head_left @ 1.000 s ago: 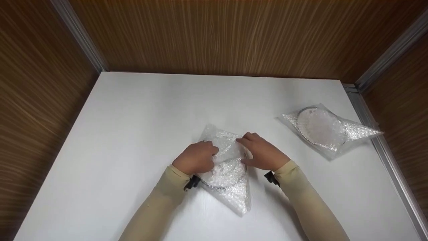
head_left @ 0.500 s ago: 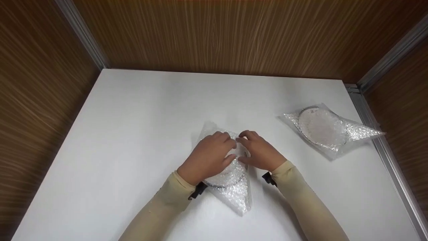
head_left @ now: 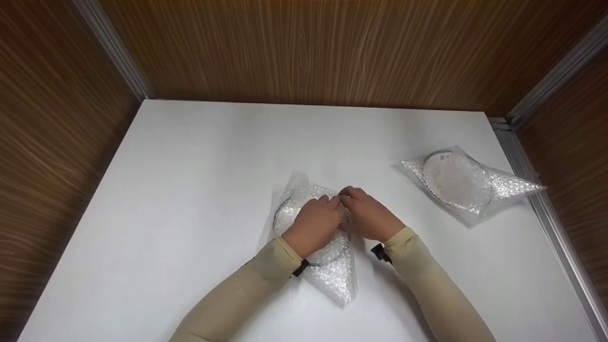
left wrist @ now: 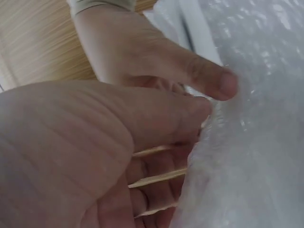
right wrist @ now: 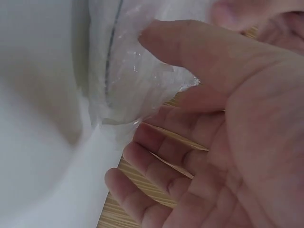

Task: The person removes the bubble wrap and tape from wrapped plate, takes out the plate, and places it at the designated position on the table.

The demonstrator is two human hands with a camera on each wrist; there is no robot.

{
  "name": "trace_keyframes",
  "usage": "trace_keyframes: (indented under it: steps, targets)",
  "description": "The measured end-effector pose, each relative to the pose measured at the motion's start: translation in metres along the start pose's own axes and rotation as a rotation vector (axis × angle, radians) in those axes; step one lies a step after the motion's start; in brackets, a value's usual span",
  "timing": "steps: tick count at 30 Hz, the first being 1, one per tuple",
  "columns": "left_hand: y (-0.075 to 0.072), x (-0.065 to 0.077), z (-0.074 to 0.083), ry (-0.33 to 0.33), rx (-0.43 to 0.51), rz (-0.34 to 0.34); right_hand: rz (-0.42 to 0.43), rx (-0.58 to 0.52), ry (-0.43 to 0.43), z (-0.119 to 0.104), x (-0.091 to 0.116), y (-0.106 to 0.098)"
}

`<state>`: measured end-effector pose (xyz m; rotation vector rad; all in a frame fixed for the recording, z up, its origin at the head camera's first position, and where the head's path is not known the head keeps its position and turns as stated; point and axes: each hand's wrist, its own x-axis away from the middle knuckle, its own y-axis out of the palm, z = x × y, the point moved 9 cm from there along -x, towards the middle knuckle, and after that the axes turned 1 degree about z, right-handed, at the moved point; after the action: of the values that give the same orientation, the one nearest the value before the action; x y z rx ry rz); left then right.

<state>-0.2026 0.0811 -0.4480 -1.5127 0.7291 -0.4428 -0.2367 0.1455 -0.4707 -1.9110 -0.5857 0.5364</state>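
A round, pale, plate-like thing with a dark rim lies in bubble wrap on the white table, near its middle. My left hand reaches across the bundle to its right side. In the left wrist view, its thumb and fingers pinch the edge of the bubble wrap. Close against it, my right hand holds the same edge. The right wrist view shows that thumb lying on the wrap, with the fingers at the far side of the edge. In the head view the hands hide the bundle's upper right part.
A second round thing in bubble wrap lies at the table's right side, one corner reaching over the metal rail. Wood-grain panels enclose the white table at the back and sides.
My left hand has moved right across the bundle until it meets the right hand, uncovering the rim's left side. The right hand has stayed at the right edge, its fingers drawing together.
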Motion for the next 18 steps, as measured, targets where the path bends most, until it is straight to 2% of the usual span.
trace_keyframes:
  steps: [7,15,18]
  targets:
    - [0.016,-0.006,0.002,-0.071,0.04,-0.067,0.023,0.071,-0.009,-0.004,0.001,0.001]
    - [0.029,-0.007,-0.002,-0.092,0.232,-0.114,0.023,0.076,0.001,-0.003,0.0,0.003]
    - [0.031,-0.008,-0.004,-0.088,0.272,-0.131,0.021,0.074,0.013,-0.001,0.0,0.002]
